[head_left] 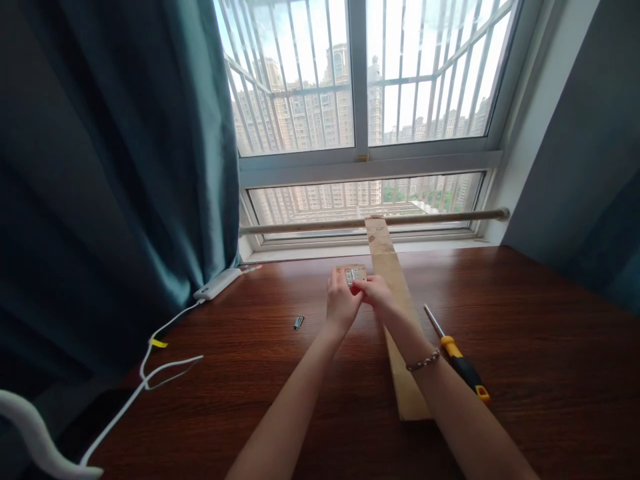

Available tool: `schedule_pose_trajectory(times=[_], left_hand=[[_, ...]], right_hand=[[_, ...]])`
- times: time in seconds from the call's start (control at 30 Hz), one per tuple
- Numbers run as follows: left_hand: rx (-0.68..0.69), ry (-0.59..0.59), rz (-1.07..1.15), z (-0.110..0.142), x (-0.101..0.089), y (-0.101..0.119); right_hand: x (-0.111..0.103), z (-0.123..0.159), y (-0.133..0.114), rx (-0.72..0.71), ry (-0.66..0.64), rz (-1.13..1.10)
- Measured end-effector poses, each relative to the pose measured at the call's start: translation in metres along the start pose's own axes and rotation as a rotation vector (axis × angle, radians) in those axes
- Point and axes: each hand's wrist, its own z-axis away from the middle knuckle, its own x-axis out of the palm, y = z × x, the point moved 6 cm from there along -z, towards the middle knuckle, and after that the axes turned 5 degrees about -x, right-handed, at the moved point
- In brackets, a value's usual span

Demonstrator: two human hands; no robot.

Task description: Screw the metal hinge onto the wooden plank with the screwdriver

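Note:
My left hand (343,301) is closed around a small wooden block (363,268). A silver metal hinge (349,275) with screw holes lies against the block's near face. From the right, my right hand (379,292) pinches the hinge's lower edge with thumb and finger. Its fingers partly cover the hinge and block. Under my right forearm a long wooden board (400,287) runs toward the window. A few screws (299,323) lie together on the table, left of my hands. To the right of the board is a yellow and black screwdriver (457,357), tip pointing away.
The dark wooden tabletop (250,373) reaches to the window. The board's far end meets a horizontal rail (450,217). At the left, a white power strip (217,285) trails a white cable (145,373) beside a blue curtain (200,133).

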Motion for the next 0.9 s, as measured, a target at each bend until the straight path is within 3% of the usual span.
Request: schedule_pose_trajectory(times=[0.07,0.17,0.27,0.33,0.43,0.53,0.63,0.73,0.9], left_hand=[[-0.062,0.045,0.225,-0.004,0.006,0.002],[-0.350,0.067,0.725,-0.006,0.024,-0.005],[-0.656,-0.102,1.229,-0.003,0.059,0.000],[-0.736,-0.162,1.426,-0.002,0.073,0.007],[-0.792,-0.093,1.488,-0.004,0.082,0.005],[-0.871,-0.038,1.441,-0.004,0.086,-0.008],[-0.968,0.014,1.391,-0.001,0.087,-0.021],[-1.015,0.052,1.346,0.003,0.089,-0.027],[-1.066,0.051,1.339,0.009,0.099,-0.026]], right_hand=[[-0.015,-0.005,-0.013,-0.008,0.010,-0.046],[-0.034,-0.009,-0.029,-0.010,0.007,-0.095],[-0.039,-0.009,-0.032,0.020,-0.035,-0.139],[-0.037,-0.009,-0.028,0.040,-0.067,-0.142],[-0.037,-0.010,-0.023,0.050,-0.130,-0.039],[-0.051,-0.012,-0.025,0.041,-0.157,0.232],[-0.081,-0.019,-0.038,-0.062,-0.004,0.494],[-0.104,-0.027,-0.044,-0.145,0.120,0.596],[-0.111,-0.036,-0.036,-0.206,0.178,0.769]])
